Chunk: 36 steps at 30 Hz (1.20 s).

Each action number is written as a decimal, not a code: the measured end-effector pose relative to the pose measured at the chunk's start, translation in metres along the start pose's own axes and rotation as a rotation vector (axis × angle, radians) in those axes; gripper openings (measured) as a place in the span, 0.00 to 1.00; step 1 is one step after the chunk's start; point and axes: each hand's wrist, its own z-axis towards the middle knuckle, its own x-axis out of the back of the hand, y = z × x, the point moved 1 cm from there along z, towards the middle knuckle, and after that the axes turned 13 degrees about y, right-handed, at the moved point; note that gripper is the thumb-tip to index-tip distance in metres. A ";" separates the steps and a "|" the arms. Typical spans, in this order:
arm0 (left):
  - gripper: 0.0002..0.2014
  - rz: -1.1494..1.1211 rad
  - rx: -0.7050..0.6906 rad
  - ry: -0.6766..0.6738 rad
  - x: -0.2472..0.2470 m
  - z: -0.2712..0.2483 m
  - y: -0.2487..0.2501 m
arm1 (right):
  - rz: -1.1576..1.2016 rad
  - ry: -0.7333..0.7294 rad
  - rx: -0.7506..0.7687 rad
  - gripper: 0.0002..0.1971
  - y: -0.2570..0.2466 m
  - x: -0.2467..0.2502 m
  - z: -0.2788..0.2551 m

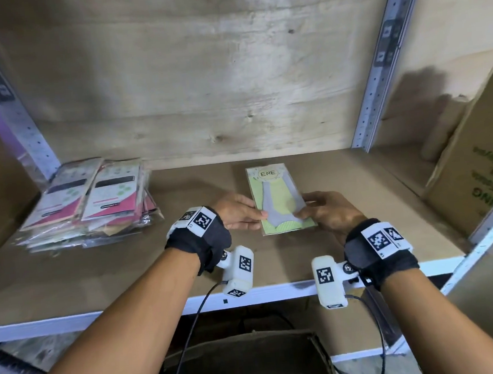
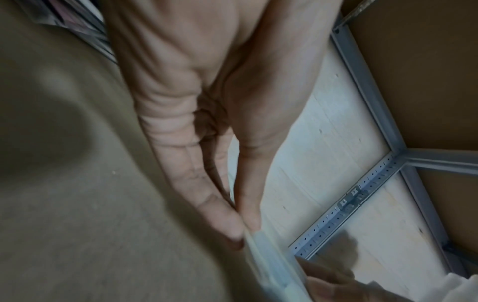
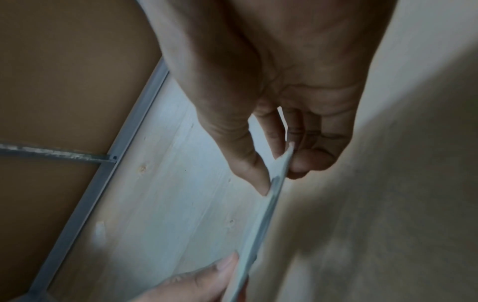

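Both hands are on one flat packet point(image 1: 279, 202): clear sleeve, green card, grey sock shape, round "ENE" label at the far end. Its long axis runs front to back over the shelf point(image 1: 98, 274), roughly midway between the front and back edges and right of centre.

The left hand point(image 1: 238, 213) pinches the packet's left long edge near the front end, thumb on top, fingers point(image 2: 196, 183) underneath. The left wrist view shows thumb and forefinger closed on the plastic edge.

The right hand point(image 1: 331, 212) pinches the right long edge opposite, thumb over, fingers curled under. The right wrist view confirms the thin edge is clamped between thumb and fingertips, with the left thumb on the packet's other side. Neither hand is wide; both are narrowed down on the packet.

The wrist views show the packet's near end clear of the shelf, with a shadow under it. Cannot tell whether the far end touches the board.

Along the shelf's left edge toward the back corner sits a stack of similar packets point(image 1: 92, 206), pink and white cards in clear sleeves, well apart from the held one. At the right edge stands a printed cardboard box point(image 1: 482, 166). A plywood panel point(image 1: 200, 86) closes the back, with perforated metal uprights point(image 1: 377, 65) at both back corners. Below the front edge, between the forearms, is an open brown box point(image 1: 248, 362).
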 end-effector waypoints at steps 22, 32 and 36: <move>0.21 0.101 0.131 0.121 -0.027 -0.001 0.011 | -0.374 0.073 0.080 0.13 -0.003 0.007 0.006; 0.19 0.106 0.121 0.062 -0.072 0.028 0.028 | -0.300 0.160 0.060 0.15 0.005 0.046 0.026; 0.19 0.137 0.113 0.046 -0.098 0.038 0.039 | -0.257 0.210 0.047 0.13 0.016 0.069 0.034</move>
